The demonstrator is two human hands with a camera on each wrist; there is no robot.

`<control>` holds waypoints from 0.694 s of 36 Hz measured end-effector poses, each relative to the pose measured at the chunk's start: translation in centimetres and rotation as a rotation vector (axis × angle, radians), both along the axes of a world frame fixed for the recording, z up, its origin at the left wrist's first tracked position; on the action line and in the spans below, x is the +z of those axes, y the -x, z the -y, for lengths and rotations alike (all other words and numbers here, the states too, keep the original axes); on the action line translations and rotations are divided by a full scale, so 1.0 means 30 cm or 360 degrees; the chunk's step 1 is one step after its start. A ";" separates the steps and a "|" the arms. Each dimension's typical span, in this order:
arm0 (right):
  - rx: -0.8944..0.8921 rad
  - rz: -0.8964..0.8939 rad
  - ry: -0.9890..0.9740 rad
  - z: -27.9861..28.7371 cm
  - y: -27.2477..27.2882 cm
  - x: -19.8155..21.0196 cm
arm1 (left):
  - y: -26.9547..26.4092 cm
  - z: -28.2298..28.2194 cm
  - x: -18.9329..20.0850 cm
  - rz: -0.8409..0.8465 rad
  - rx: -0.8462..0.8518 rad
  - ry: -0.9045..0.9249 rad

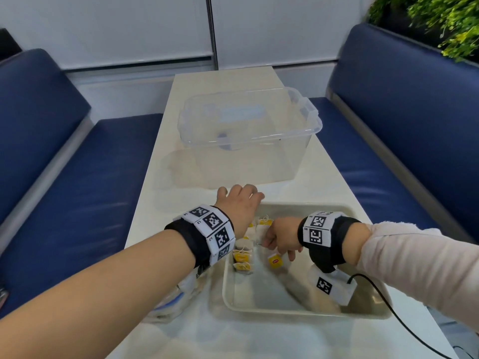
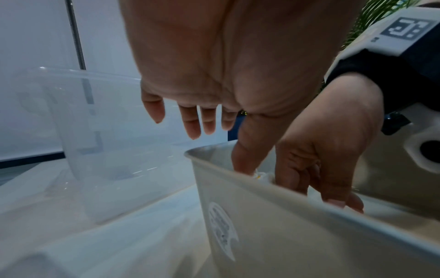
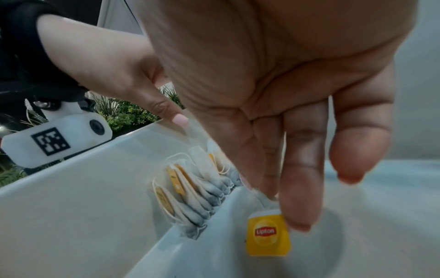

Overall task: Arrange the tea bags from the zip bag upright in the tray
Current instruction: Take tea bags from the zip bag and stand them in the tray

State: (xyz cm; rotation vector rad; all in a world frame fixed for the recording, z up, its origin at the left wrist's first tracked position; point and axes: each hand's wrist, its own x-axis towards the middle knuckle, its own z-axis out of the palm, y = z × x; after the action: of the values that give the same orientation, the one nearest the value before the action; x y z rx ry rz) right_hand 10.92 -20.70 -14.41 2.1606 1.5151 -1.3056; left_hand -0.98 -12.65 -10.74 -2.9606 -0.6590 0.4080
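Upright tea bags point(image 3: 190, 188) rowed in tray point(image 1: 285, 310) under both hands. Left hand point(image 1: 239, 203) relaxed, thumb dipping in; right hand point(image 1: 281, 235) pinching a yellow-tagged bag point(image 3: 267, 235).

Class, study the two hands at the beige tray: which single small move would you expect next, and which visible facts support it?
Probably the right hand lowers the tea bag it pinches against the end of the upright row of white tea bags standing along the wall of the beige plastic tray. Its yellow Lipton tag dangles loose on its string, and the left hand already steadies the row.
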 end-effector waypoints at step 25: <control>0.0035 0.0014 -0.0040 -0.009 0.022 0.038 | 0.038 -0.042 0.020 -0.0125 0.0118 0.0054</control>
State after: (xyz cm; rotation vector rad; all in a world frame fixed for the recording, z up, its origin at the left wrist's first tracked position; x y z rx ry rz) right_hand 10.27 -20.44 -13.28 2.1557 1.5554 -1.2755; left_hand -2.12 -11.40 -10.13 -2.9412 -0.7621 0.5436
